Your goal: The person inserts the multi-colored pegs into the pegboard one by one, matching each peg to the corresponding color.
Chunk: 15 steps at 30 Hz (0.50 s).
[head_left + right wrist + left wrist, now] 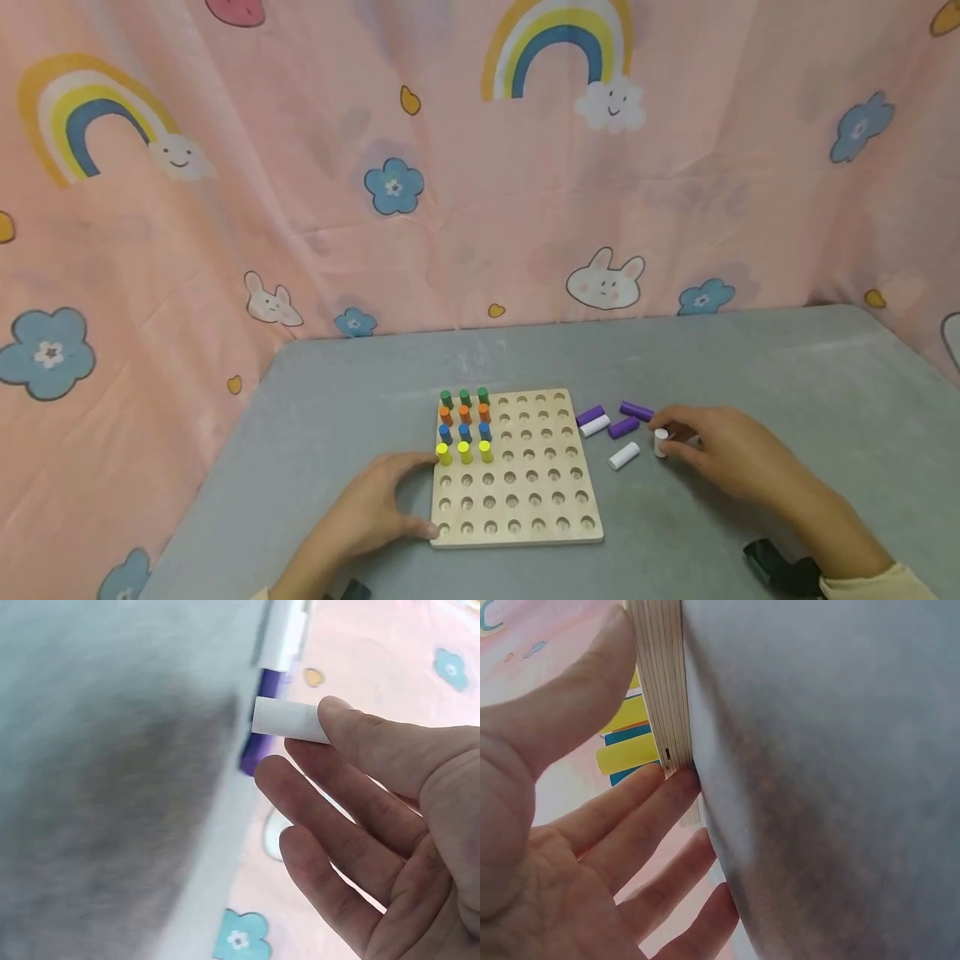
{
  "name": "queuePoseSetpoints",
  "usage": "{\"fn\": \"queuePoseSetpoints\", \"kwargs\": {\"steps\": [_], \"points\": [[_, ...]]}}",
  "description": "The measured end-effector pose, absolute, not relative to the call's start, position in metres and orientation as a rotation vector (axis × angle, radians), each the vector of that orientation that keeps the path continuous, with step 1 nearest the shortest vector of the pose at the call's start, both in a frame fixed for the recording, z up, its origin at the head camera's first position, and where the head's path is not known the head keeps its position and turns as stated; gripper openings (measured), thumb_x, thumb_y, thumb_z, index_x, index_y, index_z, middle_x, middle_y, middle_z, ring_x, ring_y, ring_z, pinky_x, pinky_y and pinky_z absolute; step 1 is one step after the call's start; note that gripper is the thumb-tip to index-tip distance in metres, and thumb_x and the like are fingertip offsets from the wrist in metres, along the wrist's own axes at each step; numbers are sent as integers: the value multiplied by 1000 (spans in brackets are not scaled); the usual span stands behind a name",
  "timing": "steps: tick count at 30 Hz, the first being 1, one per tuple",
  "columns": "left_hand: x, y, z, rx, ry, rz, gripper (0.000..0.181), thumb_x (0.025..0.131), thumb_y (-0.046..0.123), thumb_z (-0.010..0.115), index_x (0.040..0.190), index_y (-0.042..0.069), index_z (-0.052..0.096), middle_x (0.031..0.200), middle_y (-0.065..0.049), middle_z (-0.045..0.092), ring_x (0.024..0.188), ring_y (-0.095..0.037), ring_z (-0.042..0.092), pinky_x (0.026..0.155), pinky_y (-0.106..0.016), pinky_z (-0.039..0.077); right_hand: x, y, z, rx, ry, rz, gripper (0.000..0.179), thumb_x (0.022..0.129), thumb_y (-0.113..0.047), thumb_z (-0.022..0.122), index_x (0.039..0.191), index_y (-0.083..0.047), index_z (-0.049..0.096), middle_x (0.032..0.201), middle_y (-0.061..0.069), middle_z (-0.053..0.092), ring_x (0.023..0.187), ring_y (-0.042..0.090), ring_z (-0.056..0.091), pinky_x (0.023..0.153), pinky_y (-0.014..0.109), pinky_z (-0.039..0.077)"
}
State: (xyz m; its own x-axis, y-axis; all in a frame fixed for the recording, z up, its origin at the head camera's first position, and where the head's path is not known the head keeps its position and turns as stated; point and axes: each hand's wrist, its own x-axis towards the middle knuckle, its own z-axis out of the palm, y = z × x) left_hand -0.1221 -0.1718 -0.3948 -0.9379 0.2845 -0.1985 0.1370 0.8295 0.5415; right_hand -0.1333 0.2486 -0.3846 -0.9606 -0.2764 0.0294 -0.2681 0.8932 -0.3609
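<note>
A square wooden peg board (525, 541) lies on the grey table. Its left columns carry three pegs each of green (464, 397), orange (464, 415), blue (465, 433) and yellow (465, 452), in rows from the back. My left hand (367, 508) rests at the board's left edge, thumb by the near corner and forefinger beside the yellow row. In the left wrist view the fingers reach fairly straight to the layered wooden edge (664, 682). Right of the board, my right hand (723, 446) pinches a white peg (285, 718) between thumb and fingers, upright in the head view.
Loose purple pegs (624, 427) and white pegs (624, 456) lie between the board and my right hand; one purple peg (637, 411) is close to the fingertips. A pink patterned curtain (480, 208) hangs behind the table (360, 392).
</note>
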Motion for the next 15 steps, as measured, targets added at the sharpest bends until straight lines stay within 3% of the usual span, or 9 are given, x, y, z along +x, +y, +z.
{"fn": "queuePoseSetpoints", "kwargs": {"steps": [15], "points": [[-122,-175,-395,321,2729,760,83,57,43,92,133,27,61,135,-5,61,123,-31,56,102,-59,46,-131,188,-352,-643,3023,-644,26,89,-27,74,114,-24,70,96,-14,74,89,9,69,77,37,57]]}}
